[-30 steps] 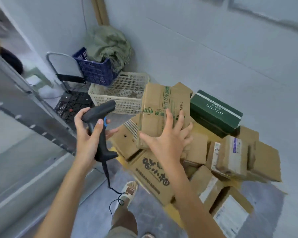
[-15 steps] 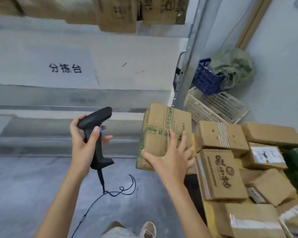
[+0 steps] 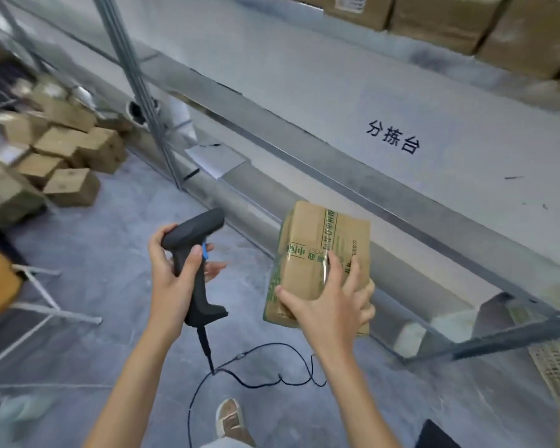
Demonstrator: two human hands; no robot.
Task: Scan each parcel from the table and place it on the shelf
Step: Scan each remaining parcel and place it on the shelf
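Note:
My right hand [image 3: 332,305] grips a brown cardboard parcel [image 3: 317,250] with green print and clear tape, holding it from its near end in front of me. My left hand [image 3: 175,273] holds a black barcode scanner [image 3: 194,253] by its handle, its head pointing toward the parcel. The scanner's black cable [image 3: 256,373] loops down over the floor. A grey metal shelf [image 3: 385,130] with black characters on its surface runs across the right, just beyond the parcel.
Several cardboard boxes [image 3: 459,21] line the shelf's far edge at top right. More brown boxes [image 3: 68,153] are piled on the floor at left, beyond a metal upright post [image 3: 143,95]. A white frame [image 3: 46,295] stands at far left. My shoe [image 3: 230,418] shows below.
The view has swung left from the parcel pile to the shelf. Both hands kept their hold, carrying the parcel and scanner along toward the shelf.

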